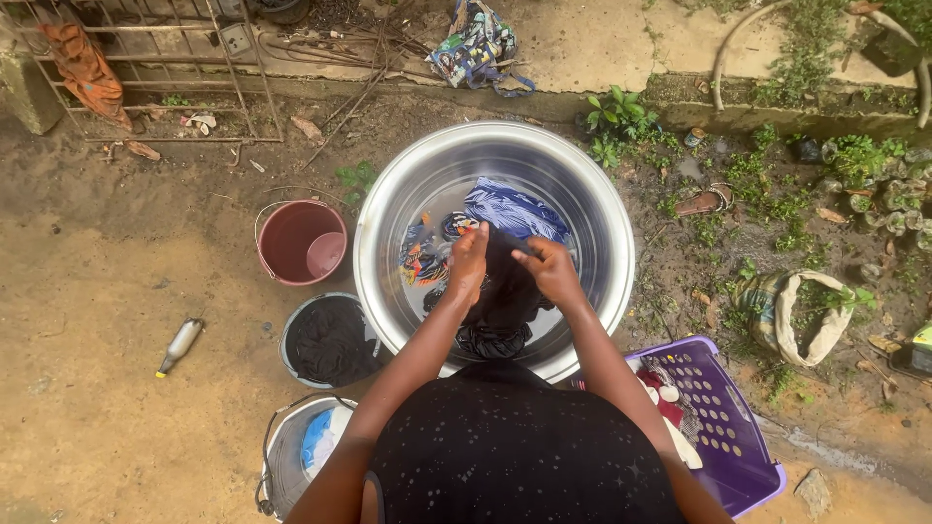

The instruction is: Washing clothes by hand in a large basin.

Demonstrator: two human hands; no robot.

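- Dark garment [505, 291] bunched over the water in the middle of a large steel basin [388, 233], gripped from both sides.
- Left hand [469, 264] closed on the garment's left edge, fingers curled tight into the cloth.
- Right hand [549, 270] clenched on the garment's right edge, knuckles up, just beside the left hand.
- Blue striped cloth [515, 209] soaking inside the basin beyond the hands; multicoloured patterned cloth [422, 257] inside the basin at its left wall.
- Maroon bucket [301, 243] standing on the dirt just left of the basin.
- Dark bucket [330, 342] of black cloth touching the basin's near-left rim.
- White bucket [301, 451] near the basin, further toward the camera on the left.
- Purple laundry basket [728, 427] with 1 red-and-white bundle, at the basin's near-right side.
- Bottle [181, 345] lying on bare ground well left of the basin.
- Sack [796, 315] on weedy ground to the right of the basin.
- Crumpled patterned fabric [476, 47] on the concrete ledge beyond the basin; orange cloth [85, 68] draped on a metal grate [243, 87] far beyond-left.
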